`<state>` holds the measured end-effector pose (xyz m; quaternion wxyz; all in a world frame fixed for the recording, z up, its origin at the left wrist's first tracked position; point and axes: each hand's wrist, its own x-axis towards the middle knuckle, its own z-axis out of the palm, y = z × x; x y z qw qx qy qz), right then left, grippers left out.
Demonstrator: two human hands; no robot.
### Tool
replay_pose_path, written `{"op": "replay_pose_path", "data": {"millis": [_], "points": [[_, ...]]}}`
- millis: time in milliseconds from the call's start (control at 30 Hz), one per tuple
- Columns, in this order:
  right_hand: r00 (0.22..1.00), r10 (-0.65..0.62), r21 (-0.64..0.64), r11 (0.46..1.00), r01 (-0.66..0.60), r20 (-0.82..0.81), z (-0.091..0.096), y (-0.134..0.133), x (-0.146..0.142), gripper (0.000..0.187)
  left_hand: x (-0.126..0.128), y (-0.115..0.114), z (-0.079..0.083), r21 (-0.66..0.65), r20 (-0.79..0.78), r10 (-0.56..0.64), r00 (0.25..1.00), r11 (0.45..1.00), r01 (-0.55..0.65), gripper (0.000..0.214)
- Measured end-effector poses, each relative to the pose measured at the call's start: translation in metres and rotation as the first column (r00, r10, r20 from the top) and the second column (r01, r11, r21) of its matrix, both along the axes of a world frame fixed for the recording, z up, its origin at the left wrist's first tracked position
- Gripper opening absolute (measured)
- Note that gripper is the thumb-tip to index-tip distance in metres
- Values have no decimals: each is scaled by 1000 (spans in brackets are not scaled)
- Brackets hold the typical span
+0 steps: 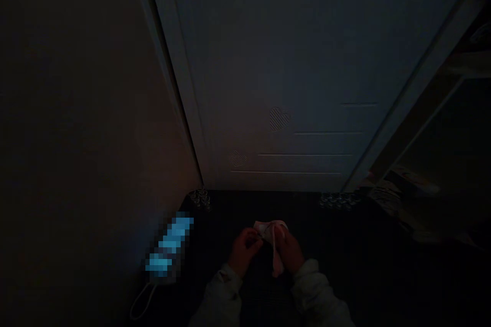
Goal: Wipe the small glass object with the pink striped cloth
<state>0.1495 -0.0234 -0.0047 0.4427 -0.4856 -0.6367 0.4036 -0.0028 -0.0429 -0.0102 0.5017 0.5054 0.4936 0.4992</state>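
Note:
A small pinkish-white cloth (277,263) is bunched between my two hands, low in the middle of the dim head view. My right hand (291,251) is closed around its right side, and one end hangs down beside the fingers. At the cloth's left corner, my left hand (241,252) is curled with thumb and fingertips pinched on the edge. Darkness hides the cloth's exact kind and the details of the fingers. Pale sleeves reach both wrists.
A white panel door (276,61) with heart patterns stands ahead over a dark surface. Small shiny round objects (201,198) and a similar cluster (339,199) sit near its base. On the left lies a blurred, glowing phone-like device (169,245) with a cord loop, beside a wall (76,112).

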Motion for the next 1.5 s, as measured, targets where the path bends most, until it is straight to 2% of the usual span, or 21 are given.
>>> {"op": "replay_pose_path", "data": {"millis": [333,600,767,967,1233,1333,1500], "points": [[999,-16,-48,999,14,-33,-5,1,1,44,0,0,0,13,15,12,1000,1000,-12,29],[996,-21,-38,999,25,91,-1,0,-1,33,-1,0,-1,36,-2,8,1000,999,-8,28],[990,-55,-38,997,60,127,-1,0,-3,36,-2,1,-2,23,-3,-4,1000,1000,4,29],[998,-14,-63,998,18,63,3,-1,-1,35,-2,1,-2,10,2,14,1000,1000,-14,30],[998,21,-94,995,-26,-53,5,0,2,50,0,2,-4,13,31,22,999,1000,-23,29],[997,1,-121,993,-10,-74,6,0,2,51,-1,2,-4,6,23,35,999,999,-35,31],[994,37,-148,988,-51,-101,9,0,4,48,-2,2,-1,17,45,34,998,999,-35,28]]}}
